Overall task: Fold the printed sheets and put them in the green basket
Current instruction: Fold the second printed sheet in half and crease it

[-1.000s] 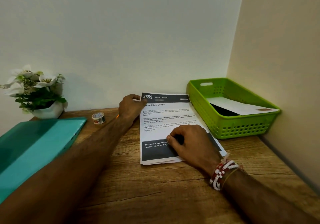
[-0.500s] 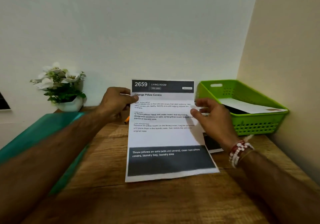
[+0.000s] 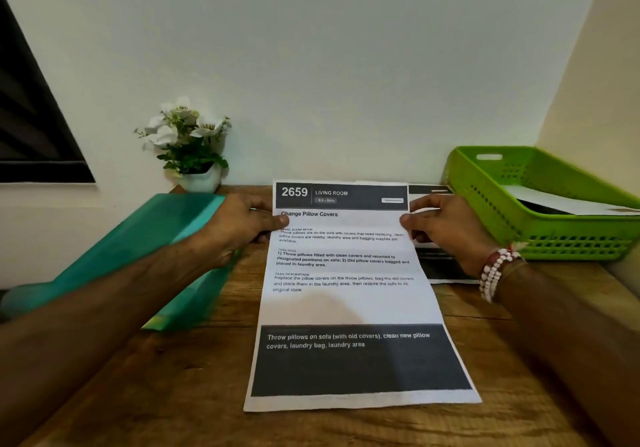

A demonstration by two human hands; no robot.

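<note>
Two thumbs clamp the white printed paper sheet with black header and footer bands (image 3: 346, 301), one on each long edge just under the header. The thumb of the left hand (image 3: 242, 227) lies on the printed face at the sheet's nine o'clock edge, beside the heading "Change Pillow Covers". The other fingers of that hand are curled behind the paper, so it is pinched. The right hand (image 3: 448, 235) pinches the three o'clock edge the same way, thumb in front and curled fingers behind. A red and white beaded bracelet (image 3: 495, 270) circles the right wrist.

The sheet is unfolded. Its header end is raised toward twelve o'clock, and its footer end reaches the brown wooden table (image 3: 180, 398) at six o'clock. Whether that end touches the wood I cannot tell.

Behind the right hand, at about two o'clock from the sheet, a stack of more printed sheets (image 3: 436, 268) lies flat on the table. Just beyond it at three o'clock stands the green perforated plastic basket (image 3: 485, 204), in the corner of the walls. A folded white paper (image 3: 561, 202) lies inside the basket.

At nine o'clock, under the left forearm, lies a teal plastic folder (image 3: 162, 235). At eleven o'clock a small white pot of white flowers (image 3: 199, 178) stands against the pale wall. A dark panel (image 3: 31, 128) fills the far left edge at about ten o'clock.
</note>
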